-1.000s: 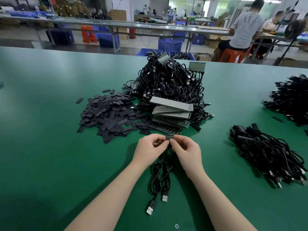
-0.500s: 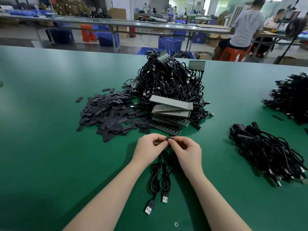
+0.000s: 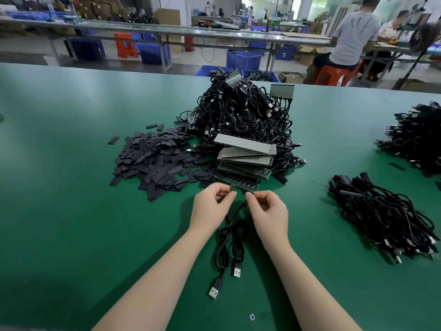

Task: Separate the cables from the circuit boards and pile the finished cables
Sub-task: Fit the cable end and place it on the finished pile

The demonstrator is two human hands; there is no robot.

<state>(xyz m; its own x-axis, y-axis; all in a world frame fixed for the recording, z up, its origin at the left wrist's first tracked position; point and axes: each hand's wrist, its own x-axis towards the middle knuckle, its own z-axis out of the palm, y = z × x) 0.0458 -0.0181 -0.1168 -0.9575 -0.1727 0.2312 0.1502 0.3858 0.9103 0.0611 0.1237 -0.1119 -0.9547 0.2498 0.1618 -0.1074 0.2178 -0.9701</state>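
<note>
Below the stacked circuit boards (image 3: 245, 161), the left hand (image 3: 210, 209) pinches a small board piece (image 3: 232, 189) while the right hand (image 3: 269, 213) pinches a black cable's (image 3: 238, 244) end, slightly apart.

Two black USB cables (image 3: 229, 244) trail toward me across the green table, plugs lying flat, their far ends pinched in my fingertips. Just beyond, a stack of grey-and-green circuit boards (image 3: 245, 161) leans against a tall tangle of unsorted cables (image 3: 241, 113). To my right lies the pile of finished cables (image 3: 379, 216).
</note>
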